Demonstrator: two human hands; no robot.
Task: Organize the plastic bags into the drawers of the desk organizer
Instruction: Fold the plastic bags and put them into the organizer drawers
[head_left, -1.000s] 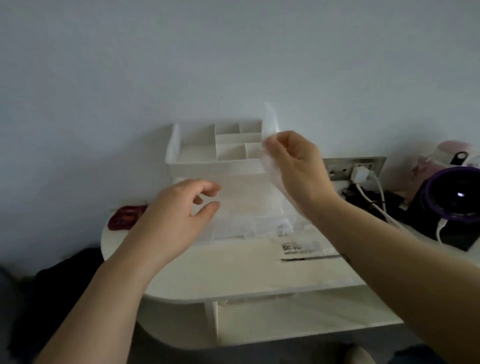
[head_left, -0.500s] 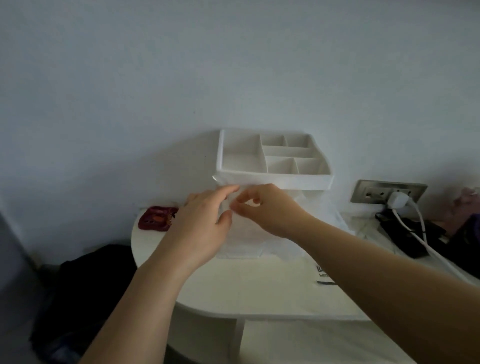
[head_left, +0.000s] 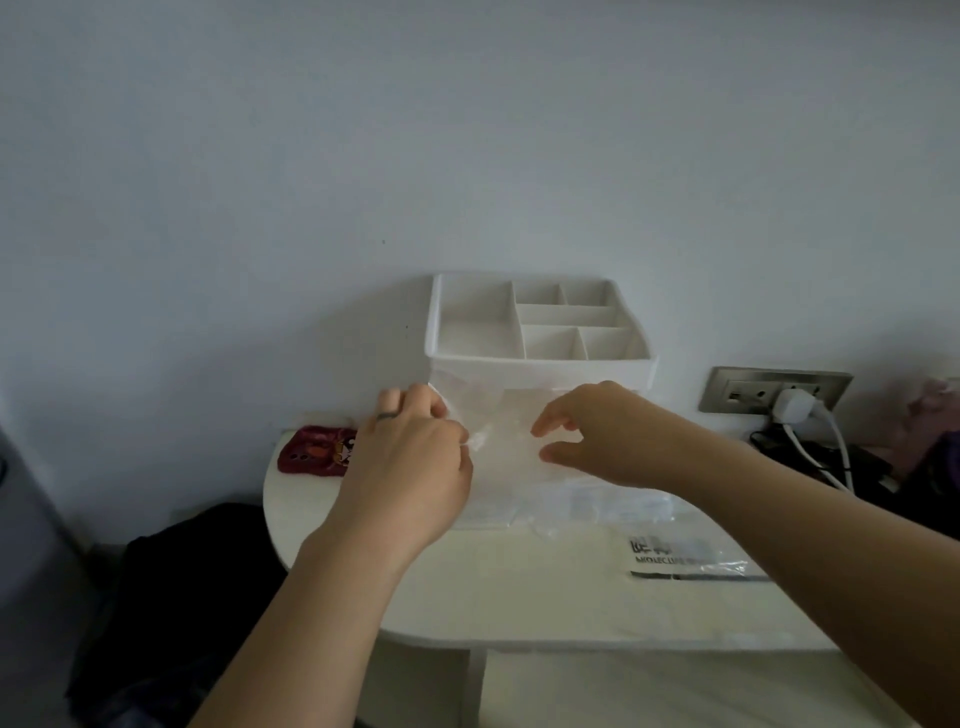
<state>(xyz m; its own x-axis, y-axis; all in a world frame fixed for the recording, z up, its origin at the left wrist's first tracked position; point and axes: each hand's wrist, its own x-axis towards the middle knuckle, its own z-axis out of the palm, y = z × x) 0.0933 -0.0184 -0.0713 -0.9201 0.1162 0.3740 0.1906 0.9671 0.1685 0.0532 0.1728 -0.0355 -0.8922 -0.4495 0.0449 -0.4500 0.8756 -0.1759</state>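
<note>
A white desk organizer (head_left: 537, 364) stands at the back of the white desk (head_left: 519, 597), against the wall. Its top tray has several open compartments, and my hands hide most of the drawer fronts below. In front of the drawers is a clear plastic bag (head_left: 493, 415), stretched between my hands. My left hand (head_left: 410, 457) pinches the bag's left edge. My right hand (head_left: 597, 431) is at the bag's right side, thumb and fingers apart. Another plastic bag (head_left: 685, 558), with black print, lies flat on the desk under my right forearm.
More clear plastic (head_left: 597, 506) lies in front of the organizer. A dark red phone case (head_left: 317, 449) sits at the desk's left end. A wall socket (head_left: 748, 389) with a white plug (head_left: 792, 408) and cables is at right. Dark cloth (head_left: 171, 571) lies on the floor, left.
My right hand brought the clear bag down from beside the organizer's top to in front of the drawers. My left hand took hold of it, and the hands have since moved apart.
</note>
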